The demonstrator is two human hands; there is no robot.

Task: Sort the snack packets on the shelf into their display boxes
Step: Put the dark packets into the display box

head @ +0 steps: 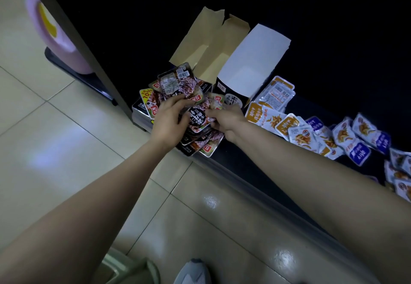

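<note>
Dark packets [195, 119] lie in a loose, overlapping heap at the left end of the shelf [298, 105], some overhanging its front edge. A few are fanned upward with their barcode backs showing. The left hand [171, 116] grips that raised fan, fingers curled over its lower edges. The right hand [224, 119] has its fingertips curled onto the edge of a face-up packet in the heap and appears to pinch it. Just behind the heap stands the black display box [251, 67], mouth open and white inner flap raised, its printing seemingly matching the dark packets. A brown carton [206, 45] stands beside it, flaps up. To the right, orange packets [273, 119] and then blue packets [360, 141] are scattered along the shelf, unsorted. Assessment: the step in hand is gathering the dark packets into one squared stack, and the task is at an early stage. Recommended practice: turn all faces one way, tap the edges level against the shelf, then slide the stack into the black box upright rather than dropping it. Risk: overhanging packets may slip onto the tiled floor [66, 128] if the heap is disturbed carelessly.
</note>
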